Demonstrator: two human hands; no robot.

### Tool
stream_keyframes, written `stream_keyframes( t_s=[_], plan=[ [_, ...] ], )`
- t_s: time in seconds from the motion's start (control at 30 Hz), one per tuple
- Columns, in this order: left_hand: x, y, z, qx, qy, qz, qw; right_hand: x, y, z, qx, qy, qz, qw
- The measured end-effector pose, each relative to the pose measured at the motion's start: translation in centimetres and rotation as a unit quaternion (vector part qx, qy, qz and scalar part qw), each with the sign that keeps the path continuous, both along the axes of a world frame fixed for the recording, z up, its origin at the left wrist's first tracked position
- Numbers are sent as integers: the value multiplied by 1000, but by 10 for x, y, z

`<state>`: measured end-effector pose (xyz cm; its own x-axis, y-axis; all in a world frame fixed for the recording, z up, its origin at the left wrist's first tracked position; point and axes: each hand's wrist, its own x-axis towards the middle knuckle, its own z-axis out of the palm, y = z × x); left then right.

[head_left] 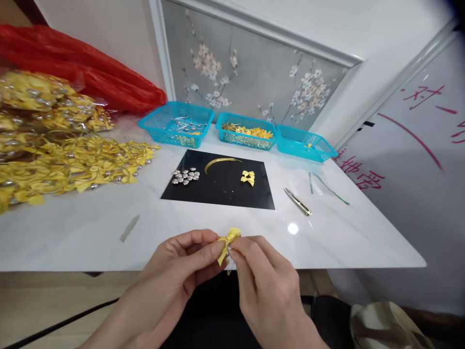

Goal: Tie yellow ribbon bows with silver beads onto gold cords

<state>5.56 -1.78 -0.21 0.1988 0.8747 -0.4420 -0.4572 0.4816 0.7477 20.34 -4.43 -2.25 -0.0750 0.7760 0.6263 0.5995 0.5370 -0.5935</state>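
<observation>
A yellow ribbon bow [230,236] is held between both hands at the table's front edge. My left hand [189,264] pinches its left side between thumb and fingers. From the right, my right hand [267,271] is closed at the knot and lower part of the bow. Something small and pale shows just under the bow, partly hidden by the fingers. Beyond the hands lies a black mat [221,194]. On it are a cluster of silver bells or beads [185,176], a bundle of thin gold ties [220,160] and yellow bows [248,178].
Three blue baskets [174,138] stand in a row at the back. Small snips [298,201] lie right of the mat, near green strips [331,187]. A grey strip [130,228] lies to the left. Finished-looking yellow bow pieces [72,165] and a red bag [83,63] fill the left side.
</observation>
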Motion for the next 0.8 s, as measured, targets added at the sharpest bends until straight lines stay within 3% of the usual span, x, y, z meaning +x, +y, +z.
stream_keyframes(
  t_s=[0.27,0.8],
  plan=[
    [2,0,-2,-22,-18,11,1000,-1,1,-6,33,-29,-21,999],
    [1,0,-2,-61,-43,22,997,-1,-5,-8,-12,-54,-14,998]
  ],
)
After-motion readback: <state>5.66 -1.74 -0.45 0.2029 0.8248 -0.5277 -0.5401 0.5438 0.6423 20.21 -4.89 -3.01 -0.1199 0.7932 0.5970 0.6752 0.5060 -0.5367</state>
